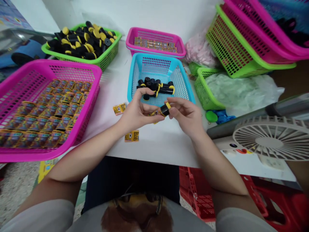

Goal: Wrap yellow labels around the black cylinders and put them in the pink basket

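Left hand [135, 112] and right hand [189, 117] were observed in the head view near the centre of the frame, above the worktop [159, 146]. Both held one black cylinder [165, 110], which had a yellow end and a printed label on its lower part; it was tilted, yellow end toward the upper right. Fingers and thumb of the left hand were closed around the labelled part. Thumb and fingertips of the right hand were pinched narrow at the yellow end.

One yellow printed piece [119, 109] lay left of the left hand; a second yellow printed piece [131, 136] lay just below the left forearm. At upper centre, a blue basket [134, 75] contained black cylinders with yellow ends. Behind it, a pink basket [130, 42] held small items in rows, too indistinct to identify.

At upper left, a green basket [106, 58] was heaped with black and yellow pieces. At left, a large pink basket [90, 114] carried rows of labelled pieces. At right were noted a fan [269, 141] and a small green basket [205, 93] with translucent plastic over it.
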A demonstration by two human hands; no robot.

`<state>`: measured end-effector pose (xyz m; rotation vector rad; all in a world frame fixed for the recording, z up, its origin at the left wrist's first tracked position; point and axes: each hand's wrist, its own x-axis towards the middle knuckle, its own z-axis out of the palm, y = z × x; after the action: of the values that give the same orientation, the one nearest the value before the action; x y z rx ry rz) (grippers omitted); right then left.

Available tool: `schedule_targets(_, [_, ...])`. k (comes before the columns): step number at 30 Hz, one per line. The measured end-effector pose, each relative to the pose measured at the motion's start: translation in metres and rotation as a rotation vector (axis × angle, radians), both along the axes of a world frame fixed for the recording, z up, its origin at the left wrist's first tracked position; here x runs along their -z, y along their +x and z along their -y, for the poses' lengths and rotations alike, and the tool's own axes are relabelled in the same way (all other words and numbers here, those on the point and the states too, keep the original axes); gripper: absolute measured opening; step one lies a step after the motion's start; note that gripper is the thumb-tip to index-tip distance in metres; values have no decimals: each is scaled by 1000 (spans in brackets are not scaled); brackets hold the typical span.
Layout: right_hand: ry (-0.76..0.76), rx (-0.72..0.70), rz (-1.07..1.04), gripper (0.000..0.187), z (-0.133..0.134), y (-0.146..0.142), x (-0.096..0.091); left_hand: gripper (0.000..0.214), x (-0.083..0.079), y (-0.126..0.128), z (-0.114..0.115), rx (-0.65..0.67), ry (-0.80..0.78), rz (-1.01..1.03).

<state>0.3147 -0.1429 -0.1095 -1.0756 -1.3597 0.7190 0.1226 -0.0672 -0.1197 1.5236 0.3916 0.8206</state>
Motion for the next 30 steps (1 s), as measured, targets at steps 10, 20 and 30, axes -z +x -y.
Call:
schedule_targets(10, [-33,-133,4,33,4,6,-2,55,-9,-6,8,-9,31,37])
schedule_targets(20, [58,-177,145,36,2,12,-2,57,-6,-8,6,89,22,17])
schedule_targets(30, [82,-55,-3,36,-6,2,17,62,-5,-4,7,-66,80,18])
